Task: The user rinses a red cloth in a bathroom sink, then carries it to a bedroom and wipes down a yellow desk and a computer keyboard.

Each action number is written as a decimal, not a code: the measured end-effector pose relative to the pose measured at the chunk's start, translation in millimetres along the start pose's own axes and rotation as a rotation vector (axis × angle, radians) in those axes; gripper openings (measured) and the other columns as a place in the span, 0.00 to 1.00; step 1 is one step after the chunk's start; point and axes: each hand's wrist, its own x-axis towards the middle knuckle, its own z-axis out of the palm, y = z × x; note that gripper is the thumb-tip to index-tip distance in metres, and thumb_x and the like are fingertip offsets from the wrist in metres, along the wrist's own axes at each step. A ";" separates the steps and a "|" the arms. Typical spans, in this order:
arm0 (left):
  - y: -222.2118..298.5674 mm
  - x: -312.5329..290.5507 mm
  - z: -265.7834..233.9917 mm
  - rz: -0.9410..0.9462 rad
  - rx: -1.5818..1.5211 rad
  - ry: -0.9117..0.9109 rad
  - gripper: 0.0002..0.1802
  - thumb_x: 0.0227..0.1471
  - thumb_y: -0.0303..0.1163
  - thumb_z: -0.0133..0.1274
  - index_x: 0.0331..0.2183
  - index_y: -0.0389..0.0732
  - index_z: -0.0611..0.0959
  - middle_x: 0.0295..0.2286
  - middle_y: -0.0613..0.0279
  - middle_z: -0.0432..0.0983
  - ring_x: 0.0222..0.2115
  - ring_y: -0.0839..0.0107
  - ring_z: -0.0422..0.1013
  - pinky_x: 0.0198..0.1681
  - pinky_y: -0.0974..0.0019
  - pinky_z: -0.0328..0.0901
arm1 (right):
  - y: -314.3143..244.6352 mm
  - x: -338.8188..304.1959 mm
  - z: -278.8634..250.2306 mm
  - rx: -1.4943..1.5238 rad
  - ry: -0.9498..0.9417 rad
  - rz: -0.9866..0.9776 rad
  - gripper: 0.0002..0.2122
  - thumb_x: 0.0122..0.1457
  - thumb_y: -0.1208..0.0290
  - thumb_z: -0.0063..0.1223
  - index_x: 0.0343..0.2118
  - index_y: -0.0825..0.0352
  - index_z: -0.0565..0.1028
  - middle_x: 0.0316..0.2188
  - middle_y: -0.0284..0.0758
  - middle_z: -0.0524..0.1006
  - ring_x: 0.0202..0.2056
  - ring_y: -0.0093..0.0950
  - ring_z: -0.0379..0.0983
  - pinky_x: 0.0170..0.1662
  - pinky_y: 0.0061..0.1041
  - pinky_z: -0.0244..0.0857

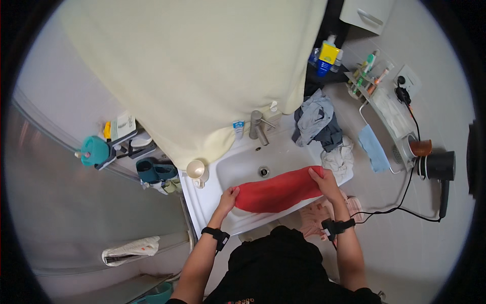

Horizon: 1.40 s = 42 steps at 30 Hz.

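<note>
A red cloth with darker, wet-looking patches is stretched sideways over the near part of a white sink. At its left end, my left hand grips the edge between thumb and fingers. My right hand pinches the upper right corner, thumb on top. Behind the cloth the drain shows in the basin, and the grey faucet stands at the back rim. What kind of cloth item it is, I cannot make out.
Crumpled grey clothes and a white cloth lie on the sink's right side. On the left rim stands a mug. A pale yellow curtain hangs behind. At right, a wall shelf and a black hair dryer are mounted.
</note>
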 end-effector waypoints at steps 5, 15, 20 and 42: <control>-5.2 2.2 18.9 0.009 -0.118 0.183 0.26 0.54 0.44 0.58 0.43 0.33 0.70 0.34 0.52 0.77 0.34 0.68 0.74 0.37 0.68 0.68 | -24.9 -25.2 23.6 -0.020 0.009 0.029 0.16 0.63 0.61 0.52 0.39 0.74 0.78 0.29 0.30 0.79 0.31 0.17 0.71 0.37 0.20 0.66; -29.3 -7.8 22.1 -0.312 0.105 -0.112 0.35 0.42 0.64 0.60 0.11 0.40 0.73 0.10 0.65 0.64 0.10 0.74 0.58 0.14 0.67 0.51 | -58.5 -29.4 50.3 -0.145 0.004 -0.013 0.15 0.63 0.65 0.51 0.39 0.75 0.78 0.28 0.31 0.80 0.30 0.17 0.72 0.35 0.20 0.67; -21.9 -18.1 28.8 -0.378 -0.189 -0.317 0.39 0.39 0.68 0.60 0.24 0.35 0.79 0.21 0.63 0.72 0.14 0.78 0.59 0.15 0.73 0.50 | -83.6 -27.8 53.2 -0.127 0.002 -0.042 0.15 0.63 0.65 0.52 0.37 0.75 0.78 0.27 0.30 0.80 0.29 0.16 0.72 0.34 0.20 0.68; 58.5 46.4 71.0 -0.441 -0.506 -0.313 0.16 0.52 0.49 0.59 0.40 0.61 0.73 0.40 0.76 0.75 0.38 0.71 0.70 0.29 0.73 0.56 | -73.1 39.9 -62.1 -0.019 -0.058 -0.109 0.15 0.63 0.62 0.52 0.37 0.73 0.79 0.28 0.27 0.79 0.30 0.16 0.70 0.36 0.20 0.66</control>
